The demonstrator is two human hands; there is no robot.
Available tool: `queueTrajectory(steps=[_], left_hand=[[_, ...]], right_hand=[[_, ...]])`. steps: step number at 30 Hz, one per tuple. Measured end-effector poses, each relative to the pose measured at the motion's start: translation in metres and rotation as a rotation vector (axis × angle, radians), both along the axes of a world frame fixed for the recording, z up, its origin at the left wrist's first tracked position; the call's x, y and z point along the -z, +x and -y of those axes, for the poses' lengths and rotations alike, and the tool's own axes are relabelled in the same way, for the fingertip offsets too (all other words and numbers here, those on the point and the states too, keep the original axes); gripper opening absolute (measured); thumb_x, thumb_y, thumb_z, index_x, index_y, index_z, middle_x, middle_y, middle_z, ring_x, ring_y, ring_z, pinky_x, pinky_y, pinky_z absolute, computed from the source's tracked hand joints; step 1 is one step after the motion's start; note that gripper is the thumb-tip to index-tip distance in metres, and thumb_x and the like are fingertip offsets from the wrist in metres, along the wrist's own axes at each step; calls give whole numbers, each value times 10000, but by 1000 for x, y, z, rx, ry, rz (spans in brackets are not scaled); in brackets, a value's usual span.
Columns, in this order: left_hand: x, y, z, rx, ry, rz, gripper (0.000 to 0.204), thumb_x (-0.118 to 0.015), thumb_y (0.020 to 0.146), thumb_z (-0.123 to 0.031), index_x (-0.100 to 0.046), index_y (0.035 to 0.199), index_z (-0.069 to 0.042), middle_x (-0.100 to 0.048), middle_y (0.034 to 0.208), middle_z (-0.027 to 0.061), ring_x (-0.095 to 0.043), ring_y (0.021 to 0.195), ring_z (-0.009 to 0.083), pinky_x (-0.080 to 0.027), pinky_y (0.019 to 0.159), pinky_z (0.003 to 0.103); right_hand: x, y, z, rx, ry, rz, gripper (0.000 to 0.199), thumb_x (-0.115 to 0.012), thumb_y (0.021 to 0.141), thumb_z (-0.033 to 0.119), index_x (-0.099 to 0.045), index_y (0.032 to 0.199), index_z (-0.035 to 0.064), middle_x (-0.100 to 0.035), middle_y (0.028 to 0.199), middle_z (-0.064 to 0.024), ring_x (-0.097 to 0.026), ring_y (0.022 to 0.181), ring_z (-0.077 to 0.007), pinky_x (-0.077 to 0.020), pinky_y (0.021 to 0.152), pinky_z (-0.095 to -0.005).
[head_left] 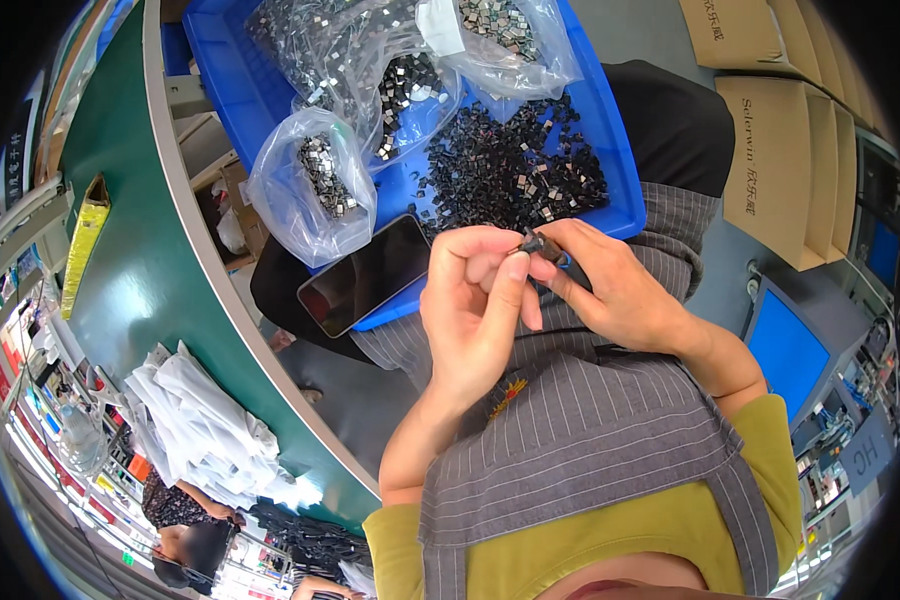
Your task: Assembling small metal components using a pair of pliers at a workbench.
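The two hands meet in front of the apron, so close that their fingertips all but touch. The right hand is clenched around a slim dark object with a blue patch; whether it is a tool or a part, I cannot tell. Its long axis slants from about ten o'clock to four o'clock, and the ten o'clock end points straight at the left hand. There, thumb and forefinger pinch what looks like a small dark piece, mostly covered by the fingertips, so it lies just beside that end, on its nine o'clock side. The left hand is the nearer one to this piece, and alignment seems to hang on that short gap.

Between eight and nine o'clock from the meeting point lies a phone. At twelve o'clock, just beyond both hands, loose black pieces spread inside a blue tray. An open clear bag of silvery pieces sits between nine and ten o'clock, touching the tray's edge.

Farther off, the green counter curves past at nine o'clock, white bags heaped on it toward eight; cardboard boxes stand between two and three.
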State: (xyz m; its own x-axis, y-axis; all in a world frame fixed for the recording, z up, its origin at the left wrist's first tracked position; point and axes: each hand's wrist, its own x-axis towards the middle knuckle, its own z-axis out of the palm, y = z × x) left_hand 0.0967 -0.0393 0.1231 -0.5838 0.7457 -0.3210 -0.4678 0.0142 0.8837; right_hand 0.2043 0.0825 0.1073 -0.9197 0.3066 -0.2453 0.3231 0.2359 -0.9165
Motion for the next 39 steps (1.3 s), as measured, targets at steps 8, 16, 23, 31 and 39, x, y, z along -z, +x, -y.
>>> queueTrajectory(steps=[8,16,23,31,39], left_hand=[[2,5,5,-12,-59,-445,249,-551,882,73,-487,1118,29,-647,839,99,-562,567,60,-449,473,183],[2,4,6,-1,-146,-485,252,-581,859,80,-515,1095,23,-670,891,115,-599,602,65,-458,489,188],[1,6,6,30,-207,-606,250,-619,831,76,-560,1066,12,-667,885,101,-615,616,71,-457,503,195],[-2,6,4,46,-231,-559,232,-604,844,73,-553,1063,12,-669,833,85,-614,623,67,-454,507,190],[0,5,3,49,-160,-388,121,-506,932,-4,-501,1052,14,-653,833,107,-497,492,47,-357,428,162]], right_hand=[[-4,-2,-5,-41,10,25,256,-580,883,85,-519,1114,-8,-577,1003,-146,-591,888,-284,-470,768,-353],[-5,-2,-3,-35,26,-40,290,-619,835,78,-520,1100,9,-564,912,-126,-548,852,-295,-438,770,-390],[-8,-7,-3,-10,-23,-56,262,-610,846,68,-529,1088,11,-565,907,-120,-554,839,-287,-442,754,-379],[-7,-6,-3,-3,6,-52,272,-611,850,84,-525,1097,7,-562,910,-120,-555,854,-287,-438,769,-381],[-7,-5,-6,-31,17,-36,299,-609,850,67,-512,1125,0,-566,986,-141,-567,911,-300,-452,798,-379]])
